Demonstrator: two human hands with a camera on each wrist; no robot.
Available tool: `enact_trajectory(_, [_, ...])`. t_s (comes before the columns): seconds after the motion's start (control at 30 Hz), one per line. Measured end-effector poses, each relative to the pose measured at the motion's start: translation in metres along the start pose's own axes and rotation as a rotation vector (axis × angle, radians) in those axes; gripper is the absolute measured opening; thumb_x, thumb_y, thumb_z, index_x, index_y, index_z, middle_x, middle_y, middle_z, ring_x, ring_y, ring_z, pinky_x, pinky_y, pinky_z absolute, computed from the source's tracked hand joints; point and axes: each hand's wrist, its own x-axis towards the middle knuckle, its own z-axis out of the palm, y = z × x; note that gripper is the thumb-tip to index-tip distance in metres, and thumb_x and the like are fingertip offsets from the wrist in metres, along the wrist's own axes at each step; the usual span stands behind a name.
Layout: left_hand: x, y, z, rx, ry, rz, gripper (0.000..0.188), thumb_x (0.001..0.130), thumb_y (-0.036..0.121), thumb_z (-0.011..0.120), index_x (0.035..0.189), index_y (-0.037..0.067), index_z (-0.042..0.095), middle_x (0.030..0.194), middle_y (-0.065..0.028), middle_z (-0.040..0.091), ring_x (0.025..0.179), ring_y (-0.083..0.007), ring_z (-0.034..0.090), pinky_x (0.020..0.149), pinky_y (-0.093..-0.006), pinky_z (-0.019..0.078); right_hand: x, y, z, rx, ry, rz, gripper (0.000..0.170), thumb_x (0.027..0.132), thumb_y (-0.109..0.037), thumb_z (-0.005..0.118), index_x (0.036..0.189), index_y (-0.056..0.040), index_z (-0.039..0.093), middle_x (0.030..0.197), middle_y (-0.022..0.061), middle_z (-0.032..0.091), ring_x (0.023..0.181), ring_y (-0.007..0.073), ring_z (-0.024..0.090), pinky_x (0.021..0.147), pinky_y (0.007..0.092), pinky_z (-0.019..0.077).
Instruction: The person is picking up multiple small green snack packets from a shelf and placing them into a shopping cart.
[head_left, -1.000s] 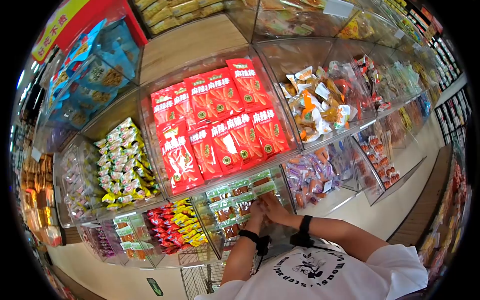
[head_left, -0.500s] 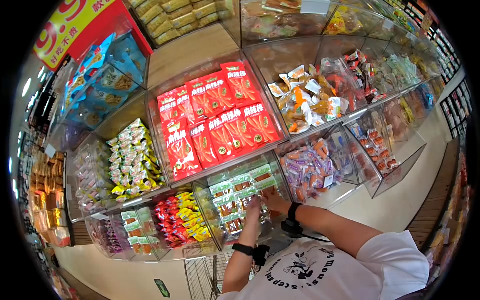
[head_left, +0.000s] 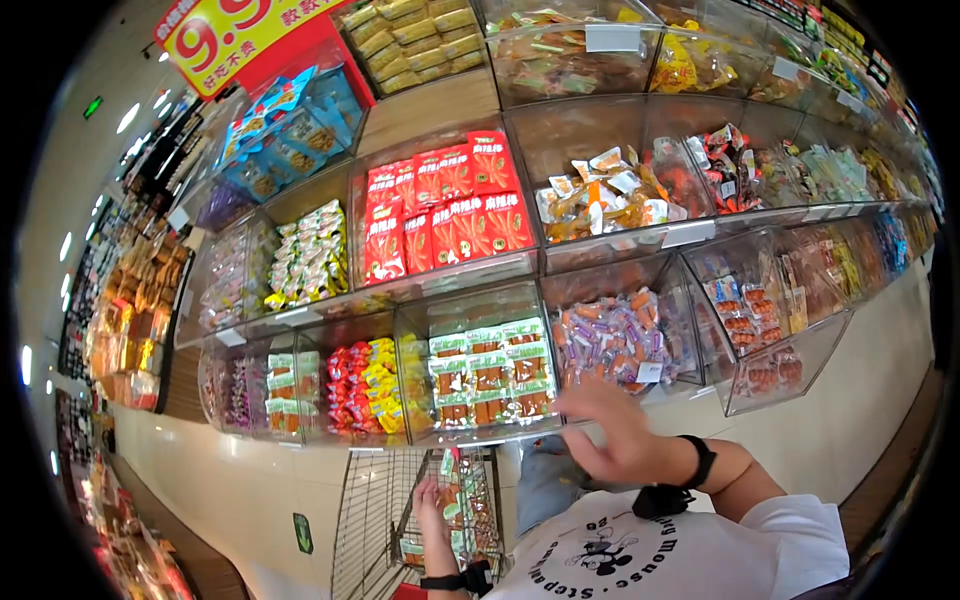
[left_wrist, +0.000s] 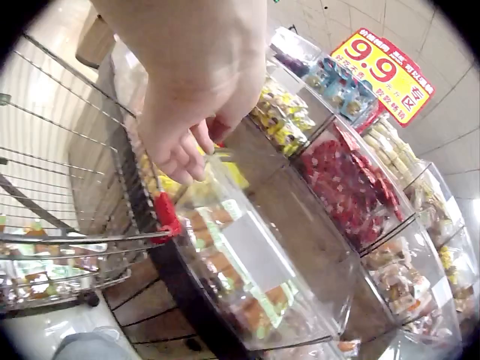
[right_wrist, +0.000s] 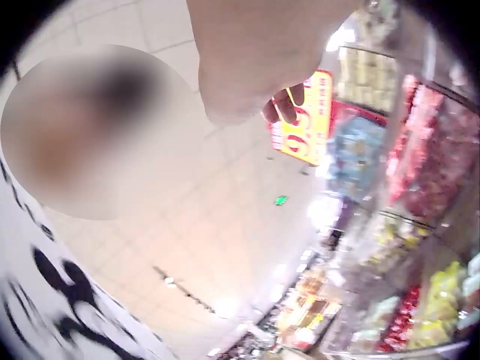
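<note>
Both hands are apart and hold nothing that shows. In the head view my left hand [head_left: 430, 508] hangs over a wire shopping cart [head_left: 362, 515], beside green-and-white snack packets [head_left: 468, 500] lying in it. Its fingers curl loosely in the left wrist view, above the rim of a clear bin. My right hand [head_left: 618, 437], blurred, is raised in front of the lower bins, its fingers bent loosely in the right wrist view. Just left of it, a clear bin holds rows of green-and-white packets of brown snacks [head_left: 488, 372].
Clear bins rise in tiers. They hold red snack bags [head_left: 460, 222], purple-wrapped sausages [head_left: 615, 335], red and yellow packets [head_left: 365, 385] and orange-and-white packs [head_left: 605, 195]. A red-and-yellow price sign [head_left: 235, 40] stands at upper left. Tiled floor [head_left: 230, 475] shows left of the cart.
My hands were together at the green-and-white packets in the bin. They have parted, the left drawing back down over the cart and the right moving rightward. More of the cart is in view.
</note>
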Motion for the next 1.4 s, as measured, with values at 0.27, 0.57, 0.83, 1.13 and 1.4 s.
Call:
enact_trajectory(0.27, [-0.15, -0.094, -0.121, 0.362, 0.445, 0.044, 0.028, 0.076, 0.011, 0.045, 0.101, -0.001, 0.044, 0.094, -0.0129, 0.05, 0.082, -0.0227, 0.048, 0.07, -0.0318, 0.0393, -0.011, -0.128, -0.061, 0.045, 0.175, -0.49, 0.031, 0.07, -0.015, 0.055, 0.097, -0.0097, 0.041, 0.079, 0.0115, 0.055, 0.062, 0.0243, 0.053, 0.054, 0.0367, 0.0419])
enact_trajectory(0.57, [-0.251, -0.125, -0.192, 1.077, 0.584, 0.141, 0.028, 0.074, 0.005, 0.04, 0.1, -0.005, 0.044, 0.096, -0.0223, 0.048, 0.089, -0.0336, 0.045, 0.08, -0.0346, 0.0349, -0.063, -0.097, 0.058, 0.2, -0.554, -0.335, 0.036, 0.077, -0.023, 0.048, 0.105, -0.0026, 0.042, 0.083, 0.0134, 0.053, 0.066, 0.0229, 0.052, 0.056, 0.032, 0.0412])
enact_trajectory(0.83, [-0.265, -0.158, -0.239, 0.901, 0.478, 0.164, 0.027, 0.077, 0.011, 0.039, 0.098, -0.004, 0.046, 0.09, -0.0235, 0.05, 0.083, -0.0327, 0.049, 0.073, -0.0338, 0.0385, -0.226, 0.035, 0.169, -0.314, -1.331, 0.318, 0.044, 0.076, -0.037, 0.045, 0.107, -0.0053, 0.042, 0.093, 0.0182, 0.052, 0.081, 0.0315, 0.052, 0.071, 0.0379, 0.0412])
enact_trajectory(1.13, [-0.233, -0.167, -0.28, 0.945, 0.297, 0.286, 0.029, 0.077, 0.014, 0.042, 0.101, -0.003, 0.045, 0.095, -0.0211, 0.05, 0.088, -0.0294, 0.048, 0.077, -0.0326, 0.0373, -0.269, -0.047, 0.333, 0.539, -1.239, 0.842, 0.026, 0.08, -0.03, 0.04, 0.089, -0.0074, 0.049, 0.069, 0.0042, 0.054, 0.049, 0.0099, 0.05, 0.041, 0.0235, 0.0407])
enact_trajectory(1.4, [-0.184, -0.144, -0.295, 1.044, 0.275, 0.31, 0.03, 0.077, 0.014, 0.042, 0.102, -0.003, 0.044, 0.094, -0.0199, 0.05, 0.087, -0.0282, 0.048, 0.076, -0.0326, 0.0378, -0.328, -0.026, 0.485, 0.061, -1.481, 0.403, 0.026, 0.073, -0.024, 0.043, 0.072, 0.0, 0.053, 0.058, 0.011, 0.053, 0.048, 0.0217, 0.05, 0.046, 0.0342, 0.0393])
